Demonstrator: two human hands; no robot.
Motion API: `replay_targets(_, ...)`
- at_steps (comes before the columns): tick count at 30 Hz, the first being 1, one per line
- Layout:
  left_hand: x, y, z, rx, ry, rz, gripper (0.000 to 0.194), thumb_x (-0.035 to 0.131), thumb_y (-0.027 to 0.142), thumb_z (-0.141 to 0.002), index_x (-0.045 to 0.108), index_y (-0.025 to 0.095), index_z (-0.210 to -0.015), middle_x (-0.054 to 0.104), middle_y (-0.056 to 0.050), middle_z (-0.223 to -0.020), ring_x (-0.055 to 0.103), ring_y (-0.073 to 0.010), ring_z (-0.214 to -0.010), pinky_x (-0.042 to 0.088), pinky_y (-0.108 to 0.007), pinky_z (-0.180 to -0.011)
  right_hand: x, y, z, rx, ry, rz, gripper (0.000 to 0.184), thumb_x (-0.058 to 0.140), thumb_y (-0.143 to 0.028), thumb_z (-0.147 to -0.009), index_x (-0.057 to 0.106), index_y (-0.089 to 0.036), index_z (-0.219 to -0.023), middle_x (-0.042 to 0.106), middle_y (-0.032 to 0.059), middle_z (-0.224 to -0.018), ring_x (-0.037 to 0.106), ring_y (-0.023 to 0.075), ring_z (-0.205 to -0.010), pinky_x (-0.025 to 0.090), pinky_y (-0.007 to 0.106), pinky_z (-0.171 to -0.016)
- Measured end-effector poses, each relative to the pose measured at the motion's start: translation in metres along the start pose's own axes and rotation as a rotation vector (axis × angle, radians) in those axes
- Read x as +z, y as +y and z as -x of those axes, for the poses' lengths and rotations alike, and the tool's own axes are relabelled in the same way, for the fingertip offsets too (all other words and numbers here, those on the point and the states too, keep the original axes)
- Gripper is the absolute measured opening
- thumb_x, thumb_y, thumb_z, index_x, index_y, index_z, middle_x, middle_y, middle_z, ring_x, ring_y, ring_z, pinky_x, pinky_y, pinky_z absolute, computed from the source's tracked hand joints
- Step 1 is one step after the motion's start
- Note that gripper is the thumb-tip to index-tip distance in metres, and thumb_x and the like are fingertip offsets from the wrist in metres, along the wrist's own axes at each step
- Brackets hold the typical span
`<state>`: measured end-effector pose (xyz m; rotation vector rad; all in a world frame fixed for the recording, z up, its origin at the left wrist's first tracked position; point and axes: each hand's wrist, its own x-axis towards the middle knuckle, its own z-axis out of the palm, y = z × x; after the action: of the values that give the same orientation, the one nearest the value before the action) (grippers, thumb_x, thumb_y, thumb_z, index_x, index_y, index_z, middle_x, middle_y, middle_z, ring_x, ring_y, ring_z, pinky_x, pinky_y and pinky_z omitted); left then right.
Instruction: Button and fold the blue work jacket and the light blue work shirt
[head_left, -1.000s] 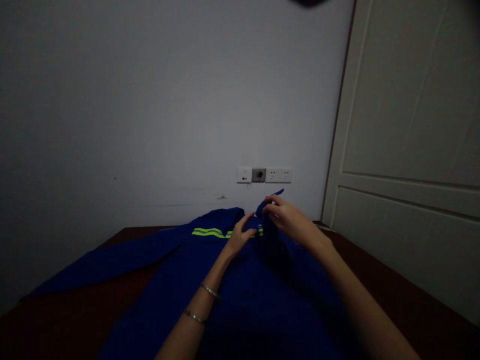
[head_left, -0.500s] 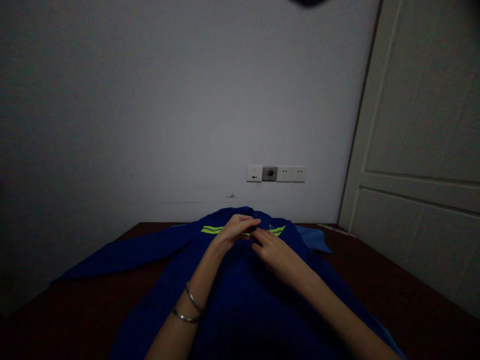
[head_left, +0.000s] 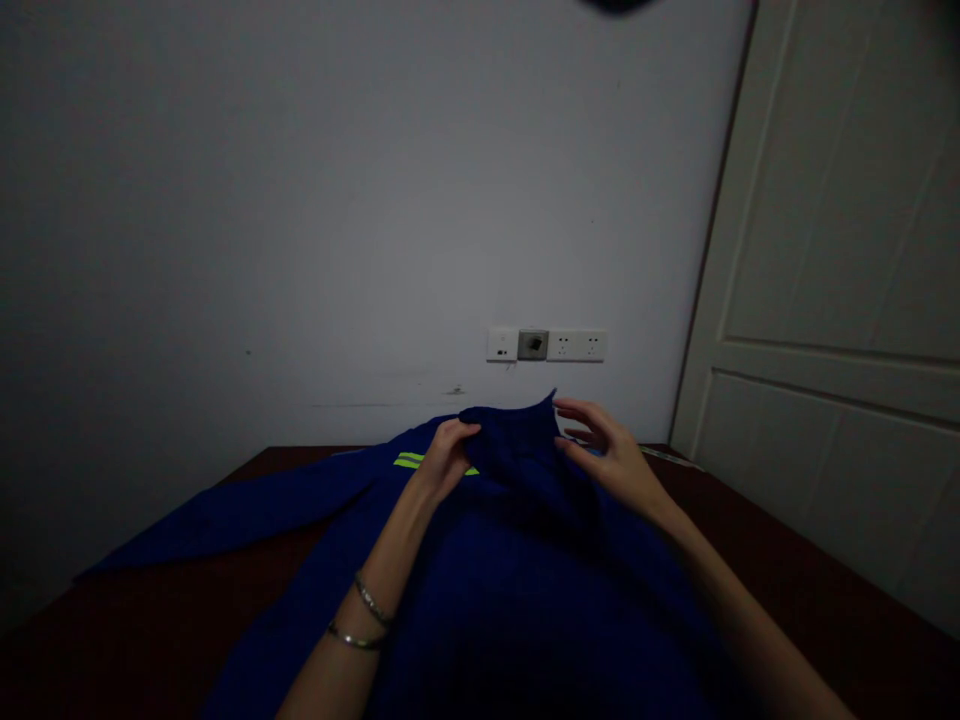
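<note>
A blue long-sleeved work jacket [head_left: 495, 590] with a yellow-green reflective stripe is spread over a dark reddish-brown surface. My left hand [head_left: 448, 458] is closed on the raised upper part of the jacket, which looks like its collar area. That cloth stands up between my two hands, its pointed corner beside my right fingers. My right hand [head_left: 606, 455] has its fingers apart and curved, close to the right edge of the raised cloth. Whether its fingertips touch the fabric is hard to see. Two silver bangles circle my left wrist.
The dark reddish-brown surface [head_left: 142, 620] reaches back to a pale wall [head_left: 360, 200]. Sockets and switch plates [head_left: 547, 345] are set low in this wall. A white panelled door [head_left: 840, 250] stands to the right. One jacket sleeve [head_left: 225, 520] stretches out left. The room is dim.
My hands were close together over the stripe and have moved apart. The jacket's upper part is now lifted in my left hand and hides much of the stripe. My right hand has moved right and opened.
</note>
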<state>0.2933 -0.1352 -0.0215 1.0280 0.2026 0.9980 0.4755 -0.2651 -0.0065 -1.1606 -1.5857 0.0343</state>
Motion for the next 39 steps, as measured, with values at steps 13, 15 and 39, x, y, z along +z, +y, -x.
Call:
replay_targets(13, 0.0, -0.004, -0.003, 0.729, 0.089, -1.094, 0.039, 0.061, 0.016, -0.069, 0.059, 0.019, -0.108, 0.059, -0.007, -0.107, 0.051, -0.0214, -0.101, 0.04, -0.037, -0.088, 0.01, 0.013, -0.002, 0.342, -0.081, -0.133, 0.03, 0.062, -0.038, -0.071, 0.066, -0.016, -0.09, 0.069, 0.0054, -0.085, 0.063, 0.0197, -0.073, 0.051, 0.033, -0.068)
replay_targets(15, 0.008, -0.002, 0.004, 0.903, 0.02, -1.305, 0.038, 0.057, 0.016, -0.075, 0.056, 0.02, -0.113, 0.056, -0.008, -0.114, 0.046, -0.022, -0.108, 0.036, -0.04, -0.094, 0.012, 0.016, -0.003, 0.291, -0.099, -0.105, 0.029, 0.062, -0.035, -0.072, 0.066, -0.017, -0.095, 0.069, 0.0045, -0.089, 0.063, 0.0195, -0.078, 0.05, 0.033, -0.073)
replay_targets(39, 0.032, -0.012, 0.012, 0.194, 0.094, -0.656, 0.03, 0.065, 0.045, -0.07, 0.061, 0.015, -0.074, 0.059, -0.004, -0.067, 0.057, -0.0163, -0.066, 0.045, -0.024, -0.054, 0.023, 0.012, 0.004, -0.004, 0.189, 0.258, 0.024, 0.048, -0.027, -0.083, 0.063, -0.021, -0.101, 0.068, 0.0047, -0.089, 0.063, 0.0195, -0.08, 0.049, 0.033, -0.074)
